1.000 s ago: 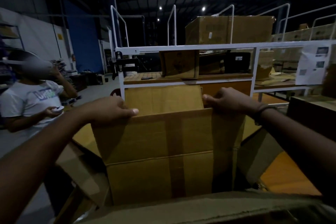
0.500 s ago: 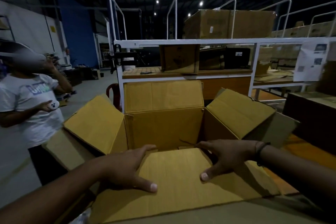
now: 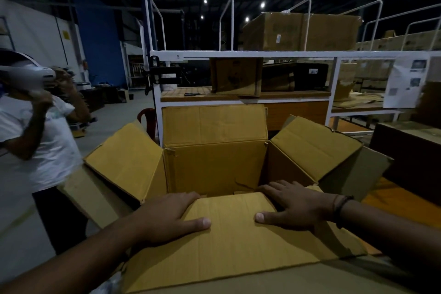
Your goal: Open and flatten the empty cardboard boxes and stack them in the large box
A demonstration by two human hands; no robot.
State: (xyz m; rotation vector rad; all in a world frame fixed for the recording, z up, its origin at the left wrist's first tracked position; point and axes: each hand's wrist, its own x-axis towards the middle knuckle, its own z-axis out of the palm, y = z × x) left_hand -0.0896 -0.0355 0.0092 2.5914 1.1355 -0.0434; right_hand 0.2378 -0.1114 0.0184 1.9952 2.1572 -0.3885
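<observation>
A large brown cardboard box (image 3: 214,164) stands open in front of me, its far, left and right flaps spread outward. A flattened cardboard sheet (image 3: 238,241) lies across the box's near opening. My left hand (image 3: 167,217) presses flat on the sheet's far left corner with fingers straight. My right hand (image 3: 296,205) presses on the far right corner, fingers spread, a dark band on the wrist. Neither hand curls round anything. The bottom of the box is hidden under the sheet.
A white metal rack (image 3: 238,55) with cardboard boxes (image 3: 300,31) stands right behind the big box. A person in a white shirt (image 3: 35,141) stands at the left, wearing a headset. A dark box (image 3: 410,150) sits at the right. Grey floor stretches to the left.
A second ago both hands gripped the top edge of an upright flattened box. It has since been laid down into the large box, and both hands now press flat on it.
</observation>
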